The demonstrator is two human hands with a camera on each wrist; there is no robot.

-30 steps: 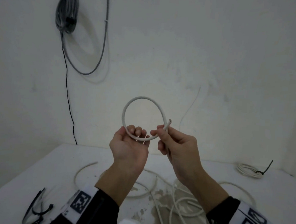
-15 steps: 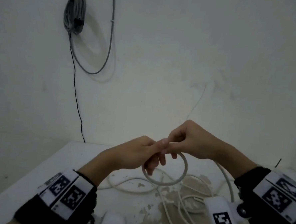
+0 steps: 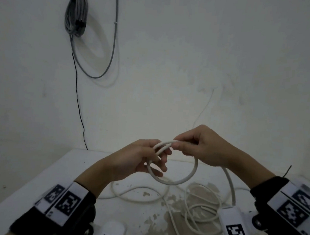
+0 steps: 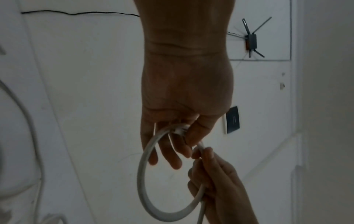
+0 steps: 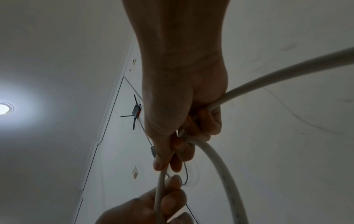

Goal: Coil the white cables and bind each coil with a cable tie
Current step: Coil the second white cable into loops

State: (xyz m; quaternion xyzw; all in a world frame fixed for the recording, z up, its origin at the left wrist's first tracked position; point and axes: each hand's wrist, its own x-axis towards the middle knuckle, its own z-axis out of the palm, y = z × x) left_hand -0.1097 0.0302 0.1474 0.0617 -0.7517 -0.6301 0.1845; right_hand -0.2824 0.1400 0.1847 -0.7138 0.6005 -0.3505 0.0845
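A white cable loop (image 3: 188, 178) hangs in the air above the table, held by both hands. My left hand (image 3: 146, 158) grips the loop's top left, with its fingers curled through the ring (image 4: 145, 166). My right hand (image 3: 194, 145) pinches the top of the loop between thumb and fingers (image 5: 193, 136). From the right hand the cable's tail (image 3: 230, 183) runs down to a loose tangle of white cable (image 3: 199, 214) on the table. A black cable tie (image 3: 287, 171) shows behind my right wrist, mostly hidden.
The white table (image 3: 38, 179) has a stained, chipped patch (image 3: 162, 221) under the tangle. Another stretch of white cable (image 3: 133, 197) curves across the table's middle. On the wall hang a grey cable bundle (image 3: 76, 12) and a thin black wire (image 3: 80, 112).
Both hands have dropped from chest height towards the table, and the loop has turned from upright to hanging below the hands. A second turn of cable now lies beside the first at the top.
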